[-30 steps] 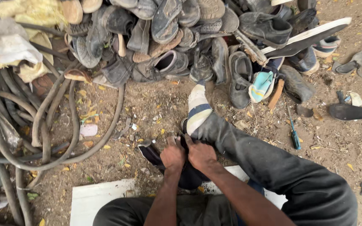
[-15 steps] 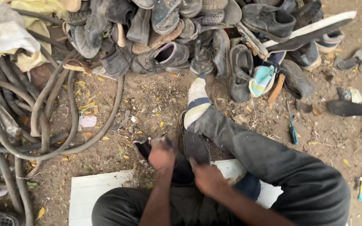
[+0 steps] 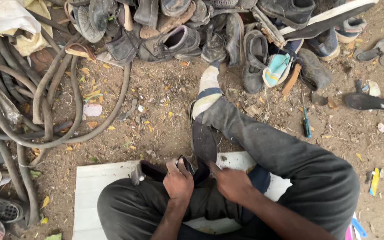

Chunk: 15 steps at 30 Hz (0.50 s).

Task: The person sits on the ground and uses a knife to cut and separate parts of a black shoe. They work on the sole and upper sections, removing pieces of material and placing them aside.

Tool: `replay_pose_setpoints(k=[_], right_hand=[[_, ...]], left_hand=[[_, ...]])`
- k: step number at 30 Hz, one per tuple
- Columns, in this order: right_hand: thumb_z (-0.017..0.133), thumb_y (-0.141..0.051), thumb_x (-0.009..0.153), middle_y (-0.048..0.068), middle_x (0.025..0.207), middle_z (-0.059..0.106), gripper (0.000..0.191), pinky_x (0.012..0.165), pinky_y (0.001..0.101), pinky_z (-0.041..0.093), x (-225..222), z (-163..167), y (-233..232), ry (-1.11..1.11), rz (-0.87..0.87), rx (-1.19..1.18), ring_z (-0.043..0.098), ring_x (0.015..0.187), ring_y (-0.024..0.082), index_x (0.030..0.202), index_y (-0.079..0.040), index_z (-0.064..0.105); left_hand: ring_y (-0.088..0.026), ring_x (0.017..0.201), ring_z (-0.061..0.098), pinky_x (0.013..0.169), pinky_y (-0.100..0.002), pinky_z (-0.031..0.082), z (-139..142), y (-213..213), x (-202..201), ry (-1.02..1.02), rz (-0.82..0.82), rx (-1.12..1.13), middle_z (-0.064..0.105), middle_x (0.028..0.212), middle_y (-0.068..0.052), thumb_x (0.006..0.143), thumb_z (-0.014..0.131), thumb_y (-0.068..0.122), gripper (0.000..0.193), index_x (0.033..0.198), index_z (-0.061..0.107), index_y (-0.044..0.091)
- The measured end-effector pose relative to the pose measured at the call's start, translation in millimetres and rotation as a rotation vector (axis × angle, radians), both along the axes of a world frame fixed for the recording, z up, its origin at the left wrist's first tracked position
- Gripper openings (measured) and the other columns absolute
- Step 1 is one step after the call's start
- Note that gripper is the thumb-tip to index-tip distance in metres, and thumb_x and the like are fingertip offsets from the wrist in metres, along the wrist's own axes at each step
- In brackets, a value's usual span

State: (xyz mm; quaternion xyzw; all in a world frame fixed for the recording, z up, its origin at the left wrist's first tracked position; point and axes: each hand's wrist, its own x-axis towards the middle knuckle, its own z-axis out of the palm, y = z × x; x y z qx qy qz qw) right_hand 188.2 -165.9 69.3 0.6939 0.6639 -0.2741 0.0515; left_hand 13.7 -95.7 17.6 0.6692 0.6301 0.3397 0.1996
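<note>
I sit on a white board [image 3: 98,186] on the dirt, one leg stretched out in grey trousers and a striped sock [image 3: 209,89]. A black shoe [image 3: 161,171] lies across my lap. My left hand [image 3: 178,180] grips the shoe's upper edge, fingers curled over it. My right hand [image 3: 231,181] rests close beside it on the right, fingers bent against the dark shoe and a black sole piece [image 3: 203,140] that points away from me. What the right fingers pinch is hidden.
A heap of worn shoes [image 3: 187,31] lines the far side. Thick rubber hoses [image 3: 36,111] coil at the left. A blue-handled screwdriver [image 3: 306,124] and a loose black sole [image 3: 370,102] lie on the dirt to the right, with bits of litter.
Both hands pulled back from beside the outstretched leg toward my lap. The right hand moved away from the left, then returned beside it. The camera view tilted nearer.
</note>
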Motion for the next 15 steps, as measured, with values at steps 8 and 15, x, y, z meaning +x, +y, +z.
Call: replay_pose_setpoints(k=[8, 15], right_hand=[[0.058, -0.011, 0.086, 0.019, 0.084, 0.072, 0.064, 0.066, 0.0561, 0.055, 9.7, 10.5, -2.8, 0.071, 0.107, -0.006, 0.070, 0.078, 0.042, 0.148, -0.004, 0.043], [0.057, -0.023, 0.096, 0.015, 0.085, 0.072, 0.052, 0.068, 0.0525, 0.058, 15.2, 27.7, -42.1, 0.086, -0.099, 0.143, 0.071, 0.075, 0.038, 0.147, -0.020, 0.050]], left_hand=[[-0.044, 0.062, 0.067, 0.048, -0.052, 0.051, -6.3, -37.1, -27.3, -0.175, -0.011, 0.036, 0.068, 0.075, -0.022, 0.103, 0.057, 0.023, 0.022, 0.114, 0.057, 0.004], [-0.037, 0.048, 0.061, 0.041, -0.048, 0.045, 4.0, -74.3, -39.5, -0.107, -0.169, 0.075, 0.063, 0.063, -0.016, 0.100, 0.060, 0.015, 0.019, 0.112, 0.057, 0.001]])
